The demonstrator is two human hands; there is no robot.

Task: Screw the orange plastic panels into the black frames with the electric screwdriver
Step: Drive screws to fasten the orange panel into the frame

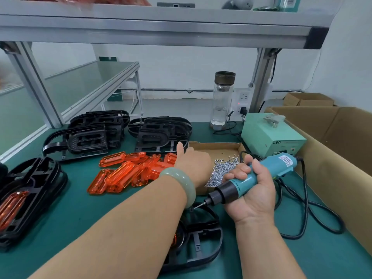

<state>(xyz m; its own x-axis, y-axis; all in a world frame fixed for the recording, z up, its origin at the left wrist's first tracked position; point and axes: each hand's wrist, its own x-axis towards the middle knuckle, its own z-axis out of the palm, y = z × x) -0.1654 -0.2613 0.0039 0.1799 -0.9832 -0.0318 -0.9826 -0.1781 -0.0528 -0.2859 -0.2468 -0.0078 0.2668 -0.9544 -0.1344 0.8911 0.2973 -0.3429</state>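
The right hand [254,195] grips the teal electric screwdriver [279,165] just in front of the cardboard screw tray [217,146], with its bit down at a black frame [201,234]. The left hand [191,163] reaches over the tray's left edge, and with the fingers hidden I cannot tell its grip. Orange panels [128,172] are heaped on the worktop [90,210] left of the tray.

panels [124,172] orange; frames [96,133] black; screwdriver [259,174] teal; mat [302,258] green

Pale green bangle [181,176] at left grip's [193,164] wrist
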